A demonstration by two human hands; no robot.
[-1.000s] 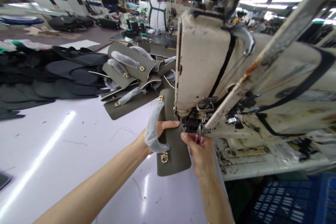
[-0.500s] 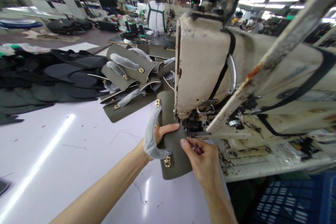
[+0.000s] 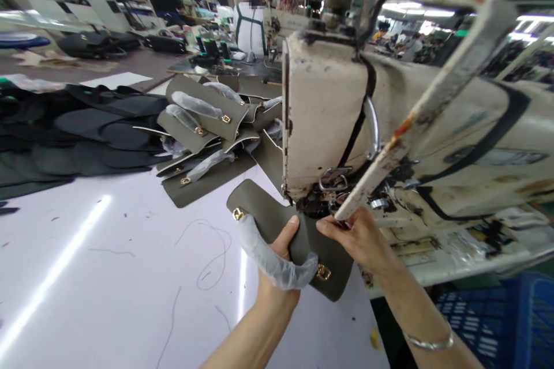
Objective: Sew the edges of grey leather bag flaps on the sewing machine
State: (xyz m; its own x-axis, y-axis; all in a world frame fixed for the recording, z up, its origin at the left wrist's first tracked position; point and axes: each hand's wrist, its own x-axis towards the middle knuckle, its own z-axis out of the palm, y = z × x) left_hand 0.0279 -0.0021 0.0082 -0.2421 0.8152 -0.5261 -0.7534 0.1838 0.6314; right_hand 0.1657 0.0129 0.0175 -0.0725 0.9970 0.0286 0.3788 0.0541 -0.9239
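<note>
An olive-grey bag flap (image 3: 270, 207) with gold-coloured buckles lies slanted under the head of a sewing machine (image 3: 329, 109). Its carry handle (image 3: 277, 265) is wrapped in clear plastic film. My left hand (image 3: 279, 277) reaches under the handle and grips the flap, thumb pressed on top close to the needle area. On the flap's right side, my right hand (image 3: 357, 236) pinches the edge between thumb and fingers. A small dark reddish object shows partly among those fingers; its kind is hidden. The stitching point itself is covered by the machine's foot parts.
Behind the flap is a pile of similar flaps (image 3: 208, 176). Stacked black pieces (image 3: 86, 132) lie at left. Loose threads (image 3: 216, 253) lie on the white table (image 3: 130, 300). A rusty metal bar (image 3: 402, 132) crosses before the machine. A blue crate (image 3: 511, 317) stands lower right.
The flap has turned from nearly upright to slanted, its far end swinging left and toward me. My left hand has moved right with it, and my right hand has shifted up and right.
</note>
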